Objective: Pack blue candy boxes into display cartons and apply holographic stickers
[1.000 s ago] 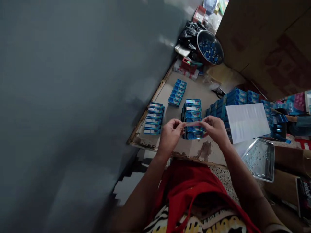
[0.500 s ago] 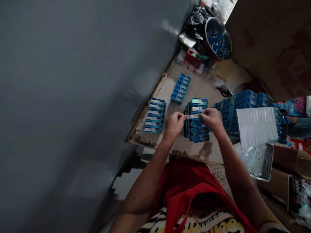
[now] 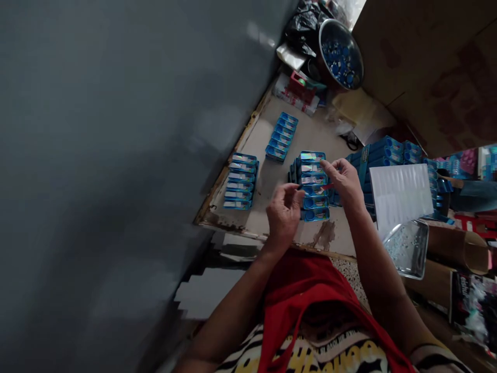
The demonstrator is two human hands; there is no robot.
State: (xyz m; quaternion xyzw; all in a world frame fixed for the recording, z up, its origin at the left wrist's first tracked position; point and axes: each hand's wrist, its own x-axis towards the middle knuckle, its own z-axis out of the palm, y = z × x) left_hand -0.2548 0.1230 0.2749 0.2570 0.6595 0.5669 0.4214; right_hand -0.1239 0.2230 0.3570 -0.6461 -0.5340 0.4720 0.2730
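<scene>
A row of flat blue packs (image 3: 315,202) with shiny, pale strips across the upper ones lies on the worktable in front of me. My left hand (image 3: 284,210) is at the row's left side, slightly blurred, its thumb and fingers pinched together; whatever is between them is too small to make out. Over the row's right side is my right hand (image 3: 347,182), one digit stretched toward the upper packs. A small red strip shows beneath it. Farther left lies a second row of blue packs with pale strips (image 3: 239,181), and behind it a third row (image 3: 281,136).
A wall (image 3: 116,155) borders the worktable (image 3: 267,207) on the left. Stacked blue packs (image 3: 382,155) and a white sheet of strips (image 3: 402,194) stand right, above a clear tray (image 3: 411,254). A metal bowl of blue pieces (image 3: 341,57) and a red tape dispenser (image 3: 301,85) sit behind.
The pale strip stretched between my hands is no longer held there; a strip now lies on the third pack. My hands have moved apart, the right one upward. The view has shifted slightly.
</scene>
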